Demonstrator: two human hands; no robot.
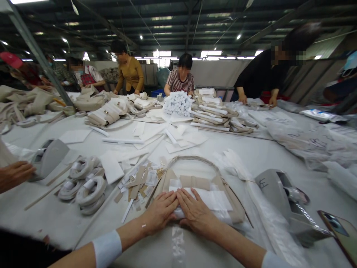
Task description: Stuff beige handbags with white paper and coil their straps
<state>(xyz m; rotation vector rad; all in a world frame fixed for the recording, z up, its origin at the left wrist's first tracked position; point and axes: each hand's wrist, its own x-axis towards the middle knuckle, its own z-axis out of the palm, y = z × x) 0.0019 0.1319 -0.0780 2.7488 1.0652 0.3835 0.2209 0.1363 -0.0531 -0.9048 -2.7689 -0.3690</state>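
A beige handbag [235, 203] lies on the table straight in front of me, its strap [192, 159] arched away from me. White wrapping sheet [219, 199] and clear film cover part of its front. My left hand [160, 212] rests flat on the near side of the bag, fingers stretched out. Beside it my right hand [196, 211] also lies flat on the wrapped front, and the fingertips of both hands meet. Neither hand grips anything. Below the hands, a strip of clear tape [178, 243] shows on a pale surface.
Rolled beige straps [90, 190], tags and card scraps [142, 182] lie left. Tape dispensers [290, 201] [50, 158] flank the bag; a phone [338, 230] lies right. Beyond are white rolls [178, 106] and stacked bags [212, 117]. Co-workers stand around; one person's hand [16, 175] reaches in left.
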